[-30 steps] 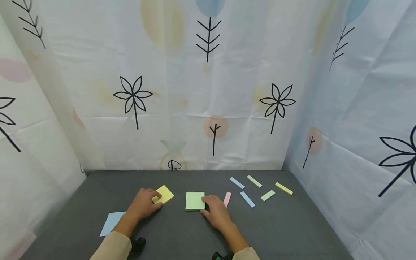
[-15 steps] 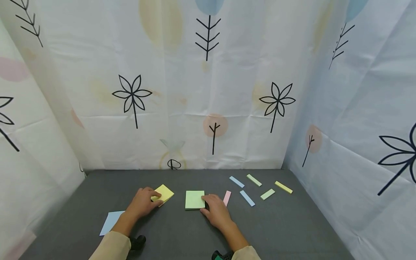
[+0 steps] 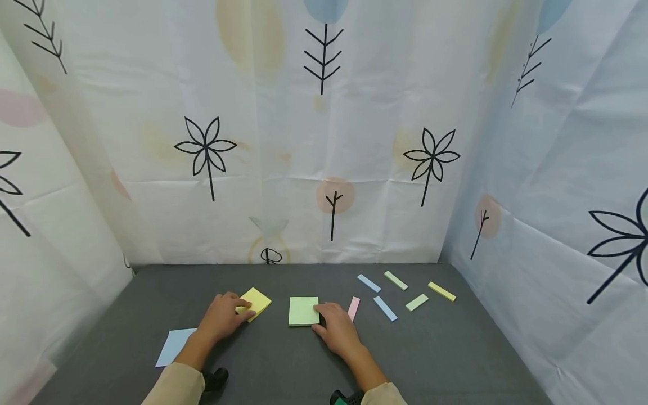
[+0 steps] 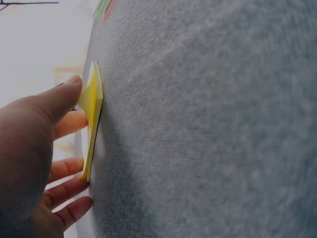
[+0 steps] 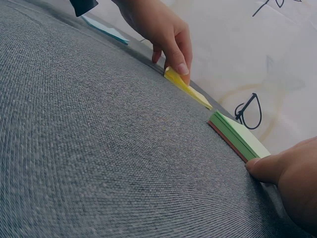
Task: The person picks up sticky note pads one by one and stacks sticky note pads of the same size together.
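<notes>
A yellow sticky-note pad (image 3: 256, 300) lies on the grey felt table (image 3: 283, 360), left of centre. My left hand (image 3: 242, 311) pinches its near corner. In the left wrist view the thumb (image 4: 64, 96) bends the top sheets of the yellow pad (image 4: 93, 111) up, with the other fingers beneath. A green sticky-note pad (image 3: 303, 311) lies flat just to the right. My right hand (image 3: 319, 318) rests at its right edge with relaxed fingers. In the right wrist view the thumb (image 5: 265, 168) touches the near corner of the green pad (image 5: 237, 135).
A light blue sheet (image 3: 174, 346) lies at the near left. A pink strip (image 3: 353, 308) sits beside my right hand. Blue, green and yellow strips (image 3: 417, 302) are scattered at the far right. Patterned curtain walls (image 3: 324, 140) close in three sides.
</notes>
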{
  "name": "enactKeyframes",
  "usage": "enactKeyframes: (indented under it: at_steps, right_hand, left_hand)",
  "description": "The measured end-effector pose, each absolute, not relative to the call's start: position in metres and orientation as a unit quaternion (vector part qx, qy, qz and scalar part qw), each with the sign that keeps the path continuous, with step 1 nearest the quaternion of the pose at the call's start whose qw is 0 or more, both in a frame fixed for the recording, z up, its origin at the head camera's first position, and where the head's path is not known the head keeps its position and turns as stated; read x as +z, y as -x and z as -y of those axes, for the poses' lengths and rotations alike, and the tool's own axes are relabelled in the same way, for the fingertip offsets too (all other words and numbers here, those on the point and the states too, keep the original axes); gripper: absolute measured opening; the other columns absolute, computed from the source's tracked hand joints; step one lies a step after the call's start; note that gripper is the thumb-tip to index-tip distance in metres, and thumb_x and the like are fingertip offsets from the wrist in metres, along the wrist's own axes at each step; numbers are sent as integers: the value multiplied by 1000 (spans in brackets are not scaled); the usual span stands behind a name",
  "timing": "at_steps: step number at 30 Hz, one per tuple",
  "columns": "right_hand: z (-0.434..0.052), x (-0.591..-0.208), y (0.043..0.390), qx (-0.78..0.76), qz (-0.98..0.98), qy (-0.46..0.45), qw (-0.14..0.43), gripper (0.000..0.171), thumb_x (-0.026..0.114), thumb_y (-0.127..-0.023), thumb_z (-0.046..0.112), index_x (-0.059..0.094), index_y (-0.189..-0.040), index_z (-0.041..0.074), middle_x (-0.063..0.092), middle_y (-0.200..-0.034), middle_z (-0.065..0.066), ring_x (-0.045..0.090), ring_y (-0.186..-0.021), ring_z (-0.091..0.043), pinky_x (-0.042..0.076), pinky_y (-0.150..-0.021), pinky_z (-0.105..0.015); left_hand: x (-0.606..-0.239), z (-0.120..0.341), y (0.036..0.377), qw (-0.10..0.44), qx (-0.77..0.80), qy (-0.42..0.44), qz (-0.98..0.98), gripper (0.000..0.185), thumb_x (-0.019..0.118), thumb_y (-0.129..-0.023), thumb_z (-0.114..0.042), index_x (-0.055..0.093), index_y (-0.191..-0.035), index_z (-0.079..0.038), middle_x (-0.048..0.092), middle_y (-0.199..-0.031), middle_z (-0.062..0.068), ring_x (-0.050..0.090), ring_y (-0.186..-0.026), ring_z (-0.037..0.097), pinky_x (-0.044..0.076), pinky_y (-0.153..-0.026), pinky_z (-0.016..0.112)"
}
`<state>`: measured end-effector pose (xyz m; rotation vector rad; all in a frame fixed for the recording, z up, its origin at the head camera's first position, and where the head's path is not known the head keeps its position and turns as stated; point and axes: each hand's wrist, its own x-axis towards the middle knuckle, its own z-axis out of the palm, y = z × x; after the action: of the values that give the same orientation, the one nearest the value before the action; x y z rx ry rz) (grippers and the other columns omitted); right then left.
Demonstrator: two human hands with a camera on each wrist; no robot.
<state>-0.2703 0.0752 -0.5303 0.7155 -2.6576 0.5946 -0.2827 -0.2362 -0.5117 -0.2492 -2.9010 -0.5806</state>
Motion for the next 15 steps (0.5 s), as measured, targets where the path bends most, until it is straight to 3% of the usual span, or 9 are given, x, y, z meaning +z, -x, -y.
enactKeyframes:
  at_steps: [9, 15]
  right_hand:
    - [-76, -530, 270, 208, 930, -252, 166, 43, 75, -86, 23, 64, -123, 5, 65, -119, -7, 56, -115, -27, 43, -97, -44]
    - [-76, -530, 270, 207, 932, -251, 162, 42, 74, -86, 23, 64, -123, 5, 65, -120, -7, 56, -116, -27, 43, -97, -44]
  left_hand:
    - [-512, 224, 278, 111, -136, 59, 983, 52, 77, -74, -55, 74, -109, -16, 60, -104, 14, 53, -93, 34, 43, -80, 53]
    - [-514, 212, 275, 126, -83, 21, 988, 55, 74, -75, -57, 69, -110, -14, 58, -100, 16, 52, -91, 37, 41, -78, 55]
